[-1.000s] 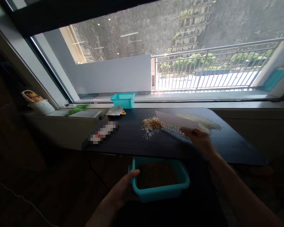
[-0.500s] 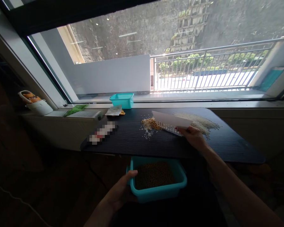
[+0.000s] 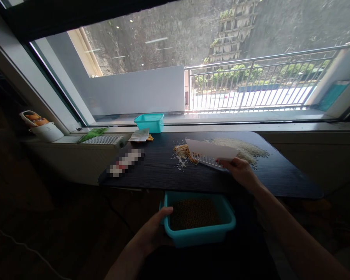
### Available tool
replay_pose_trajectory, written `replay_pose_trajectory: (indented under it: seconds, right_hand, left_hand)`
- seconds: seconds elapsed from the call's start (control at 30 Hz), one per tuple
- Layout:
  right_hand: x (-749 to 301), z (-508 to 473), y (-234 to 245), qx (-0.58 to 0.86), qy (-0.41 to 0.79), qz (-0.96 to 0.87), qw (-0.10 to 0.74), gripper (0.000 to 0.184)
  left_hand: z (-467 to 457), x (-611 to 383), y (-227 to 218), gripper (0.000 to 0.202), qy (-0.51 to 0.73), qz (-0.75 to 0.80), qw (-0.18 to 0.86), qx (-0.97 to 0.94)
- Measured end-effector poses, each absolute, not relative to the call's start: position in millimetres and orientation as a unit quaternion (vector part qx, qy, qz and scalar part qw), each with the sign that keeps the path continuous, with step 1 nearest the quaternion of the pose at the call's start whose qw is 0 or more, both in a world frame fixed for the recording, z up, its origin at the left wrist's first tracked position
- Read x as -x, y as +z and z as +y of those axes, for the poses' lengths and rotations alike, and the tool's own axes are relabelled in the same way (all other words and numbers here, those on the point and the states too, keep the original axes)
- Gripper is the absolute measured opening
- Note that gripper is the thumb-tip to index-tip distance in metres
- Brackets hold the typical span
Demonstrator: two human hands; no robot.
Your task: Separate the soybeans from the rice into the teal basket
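Observation:
My left hand (image 3: 156,229) grips the left rim of a turquoise plastic bin (image 3: 204,233), thumb over the edge. Brown grains (image 3: 196,214), too dark to name, lie inside it, and the bin is just below the table's front edge. My right hand (image 3: 240,169) is closed on the right end of a white slotted scraper (image 3: 211,151), with a row of slots along its lower side. The scraper stands tilted on the tabletop, beside a small heap of yellow kernels (image 3: 182,149) mixed with white grains. Behind it spreads a wide patch of white rice-like grains (image 3: 245,147).
Another turquoise bin (image 3: 149,123) stands at the table's back edge by the window. Near it lies a paper packet (image 3: 139,135). A blurred-out item (image 3: 125,163) is on the dark table (image 3: 163,175). Left, a radiator (image 3: 105,140) bears a green cloth (image 3: 93,134) and a white pot (image 3: 48,133).
The turquoise bin in my left hand has shifted slightly to the right. The scraper has moved a little left and tilted slightly, still in my right hand.

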State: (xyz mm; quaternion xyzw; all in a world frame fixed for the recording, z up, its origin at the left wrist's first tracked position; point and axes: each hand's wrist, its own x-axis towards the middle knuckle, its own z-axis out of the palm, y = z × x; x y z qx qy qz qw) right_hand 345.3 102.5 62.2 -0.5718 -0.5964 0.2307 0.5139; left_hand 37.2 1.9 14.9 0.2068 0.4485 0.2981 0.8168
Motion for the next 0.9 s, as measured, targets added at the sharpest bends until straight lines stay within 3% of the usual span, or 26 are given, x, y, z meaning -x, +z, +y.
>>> replay_pose_trajectory:
  seconds: [0.9]
  right_hand:
    - [-352.4, 66.0, 61.6, 0.556, 0.28, -0.563, 0.544, 0.031]
  left_hand:
    - [-1.8, -46.5, 16.1, 0.059, 0.286, 0.443, 0.826, -0.2]
